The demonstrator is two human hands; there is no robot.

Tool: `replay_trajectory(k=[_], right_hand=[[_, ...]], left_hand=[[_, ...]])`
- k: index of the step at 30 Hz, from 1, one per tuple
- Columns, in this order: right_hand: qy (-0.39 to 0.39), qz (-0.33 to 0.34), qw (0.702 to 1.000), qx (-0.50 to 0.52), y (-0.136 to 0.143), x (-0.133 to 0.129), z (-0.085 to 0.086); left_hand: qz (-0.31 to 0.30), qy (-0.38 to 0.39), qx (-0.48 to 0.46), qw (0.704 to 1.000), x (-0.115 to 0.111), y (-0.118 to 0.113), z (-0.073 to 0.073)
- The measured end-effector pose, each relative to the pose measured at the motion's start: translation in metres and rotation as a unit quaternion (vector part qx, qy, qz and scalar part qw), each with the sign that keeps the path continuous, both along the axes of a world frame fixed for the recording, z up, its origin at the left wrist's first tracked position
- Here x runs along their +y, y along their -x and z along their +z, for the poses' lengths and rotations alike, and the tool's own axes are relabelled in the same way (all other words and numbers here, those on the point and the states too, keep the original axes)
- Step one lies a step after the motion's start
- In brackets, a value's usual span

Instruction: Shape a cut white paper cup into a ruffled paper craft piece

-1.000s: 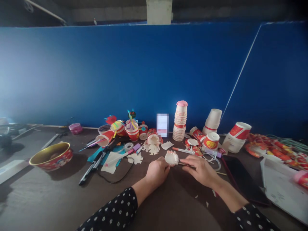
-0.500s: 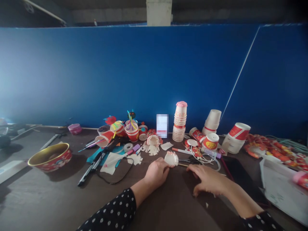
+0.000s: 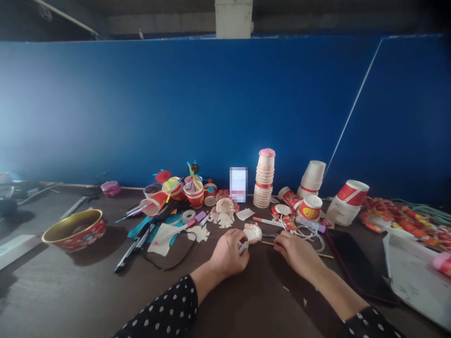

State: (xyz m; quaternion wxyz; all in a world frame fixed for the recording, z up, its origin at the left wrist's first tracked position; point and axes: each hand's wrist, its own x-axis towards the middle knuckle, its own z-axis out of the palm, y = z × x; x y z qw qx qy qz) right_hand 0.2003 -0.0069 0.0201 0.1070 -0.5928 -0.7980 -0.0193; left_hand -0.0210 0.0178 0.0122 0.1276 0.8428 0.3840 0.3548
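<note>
My left hand (image 3: 229, 253) is closed, with a small white piece (image 3: 243, 247) between thumb and fingers; its exact kind is unclear. Just beyond the fingertips lies a cut-down paper cup bottom (image 3: 252, 233) with a frilled, pink-and-white edge. My right hand (image 3: 298, 253) has its fingers drawn together at a thin wooden stick (image 3: 268, 242), which shows on both sides of the hand. Scissors (image 3: 270, 235) lie behind the stick, partly hidden. A few white paper scraps (image 3: 305, 302) are on the table below my right hand.
A tall stack of paper cups (image 3: 264, 180) stands at the back. Several decorated cups (image 3: 194, 195) and markers are left of it. A gold-lined bowl (image 3: 74, 230) is far left. At right are more cups (image 3: 347, 202), a dark phone (image 3: 355, 265) and a white tray (image 3: 416, 277).
My right hand has moved slightly left and its spread fingers have closed at the stick. The white piece now shows in my left hand. The stick's right end has come into view.
</note>
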Motion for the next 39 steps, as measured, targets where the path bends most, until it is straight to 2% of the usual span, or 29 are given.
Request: replay_trajectory(k=[4, 7, 9, 14, 18, 24, 32, 39], right_hand=[[-0.008, -0.008, 1.0, -0.024, 0.002, 0.001, -0.001], [-0.011, -0.015, 0.999, -0.031, 0.002, -0.001, 0.0], [-0.012, -0.018, 0.999, -0.031, 0.001, -0.003, 0.003], [-0.037, -0.002, 0.999, 0.002, -0.001, -0.009, 0.013], [-0.047, 0.05, 0.997, 0.04, 0.002, -0.013, 0.018], [-0.011, 0.12, 0.992, 0.035, 0.019, -0.018, 0.015], [0.013, 0.126, 0.991, 0.037, 0.027, -0.018, 0.011], [0.031, 0.161, 0.984, 0.067, 0.031, -0.017, 0.011]], left_hand=[[-0.074, 0.003, 0.007, 0.997, 0.0, 0.01, 0.01], [-0.168, 0.019, 0.063, 0.984, 0.002, 0.017, 0.017], [-0.19, 0.028, 0.092, 0.977, 0.005, 0.02, 0.019], [-0.169, 0.04, 0.123, 0.977, 0.006, 0.02, 0.017], [-0.168, 0.022, 0.146, 0.975, 0.004, 0.017, 0.013], [-0.164, -0.035, 0.168, 0.971, 0.003, 0.013, 0.01], [-0.152, -0.102, 0.189, 0.965, 0.002, 0.01, 0.005], [-0.119, -0.088, 0.19, 0.97, 0.0, 0.006, 0.004]])
